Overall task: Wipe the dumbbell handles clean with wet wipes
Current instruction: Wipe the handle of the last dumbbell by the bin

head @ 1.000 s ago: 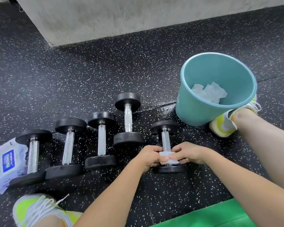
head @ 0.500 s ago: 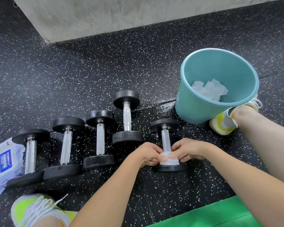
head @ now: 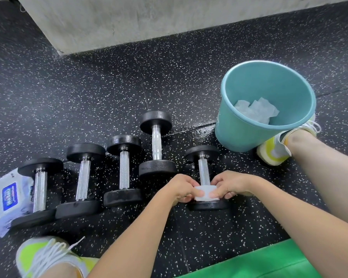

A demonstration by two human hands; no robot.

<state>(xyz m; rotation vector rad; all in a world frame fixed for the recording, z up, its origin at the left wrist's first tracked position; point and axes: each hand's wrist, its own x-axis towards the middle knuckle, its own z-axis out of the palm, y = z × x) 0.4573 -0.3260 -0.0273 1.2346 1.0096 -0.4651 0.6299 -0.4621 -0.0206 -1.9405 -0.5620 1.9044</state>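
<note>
both hands, left hand and right hand, pinch a white wet wipe wrapped round the near end of the rightmost dumbbell's knurled chrome handle, on the speckled rubber floor. just beyond it, the smooth teal bucket holds crumpled used wipes.

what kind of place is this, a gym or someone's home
Most likely a gym or workout room, though a home gym cannot be ruled out. The floor is black speckled rubber flooring, five dumbbells lie in a row on it, and a green mat edges in near the person.
</note>
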